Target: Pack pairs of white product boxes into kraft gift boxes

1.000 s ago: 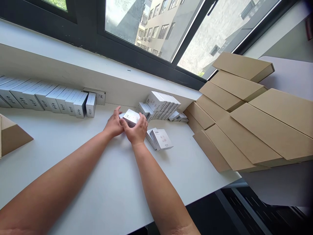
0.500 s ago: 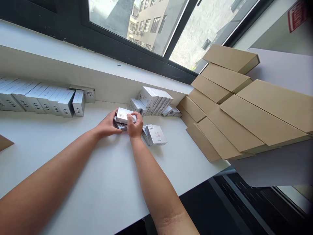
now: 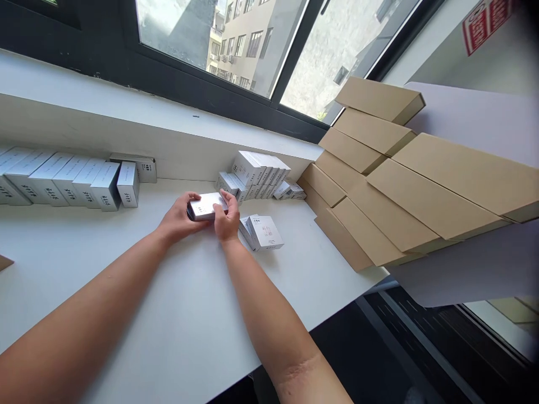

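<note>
A small white box with dark print is held between both hands, just above the white table. My left hand closes around its left end, thumb along the near side. My right hand grips its right end, thumb on the top face. Whether a second box lies under it is hidden. Two more white boxes lie right of my right hand, the upper box resting partly on the lower box. Behind the hands, small white boxes stand in a stacked block against the wall.
Taller white boxes stand in a row along the wall at left. Brown cardboard boxes are piled at right. A window is behind. The white table ends in a front edge at lower right.
The upper box has come down level between my hands; the box seen beneath it before no longer shows separately. The whole view has shifted slightly.
</note>
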Action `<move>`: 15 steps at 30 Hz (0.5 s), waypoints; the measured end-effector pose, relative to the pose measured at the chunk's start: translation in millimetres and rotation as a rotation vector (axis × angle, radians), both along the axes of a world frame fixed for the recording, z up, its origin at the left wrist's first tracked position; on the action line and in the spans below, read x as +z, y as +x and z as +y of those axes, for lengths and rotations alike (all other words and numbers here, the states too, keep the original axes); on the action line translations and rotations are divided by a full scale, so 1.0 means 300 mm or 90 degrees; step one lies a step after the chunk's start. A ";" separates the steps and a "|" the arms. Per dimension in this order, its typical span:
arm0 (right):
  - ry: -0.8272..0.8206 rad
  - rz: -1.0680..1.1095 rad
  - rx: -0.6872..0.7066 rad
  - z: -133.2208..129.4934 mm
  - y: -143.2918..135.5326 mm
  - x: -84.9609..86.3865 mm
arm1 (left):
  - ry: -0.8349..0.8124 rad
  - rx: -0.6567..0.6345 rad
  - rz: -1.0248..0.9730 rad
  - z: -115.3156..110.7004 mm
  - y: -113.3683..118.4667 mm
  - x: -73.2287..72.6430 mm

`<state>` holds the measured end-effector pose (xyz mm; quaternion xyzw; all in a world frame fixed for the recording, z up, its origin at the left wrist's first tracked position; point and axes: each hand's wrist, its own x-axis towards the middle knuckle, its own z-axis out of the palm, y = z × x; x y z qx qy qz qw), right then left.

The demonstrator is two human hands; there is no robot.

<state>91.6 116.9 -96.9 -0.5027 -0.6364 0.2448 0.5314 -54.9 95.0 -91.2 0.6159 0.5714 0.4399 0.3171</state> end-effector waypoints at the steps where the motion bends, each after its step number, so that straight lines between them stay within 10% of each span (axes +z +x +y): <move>1: 0.022 -0.044 -0.015 -0.026 -0.012 0.017 | -0.012 -0.007 -0.016 0.002 -0.002 0.000; 8: 0.299 -0.174 -0.094 -0.256 0.055 0.294 | 0.009 0.026 0.009 0.005 -0.018 0.000; 15: 0.691 -0.115 -0.637 -0.323 0.850 0.793 | -0.057 -0.009 -0.015 0.009 -0.020 0.001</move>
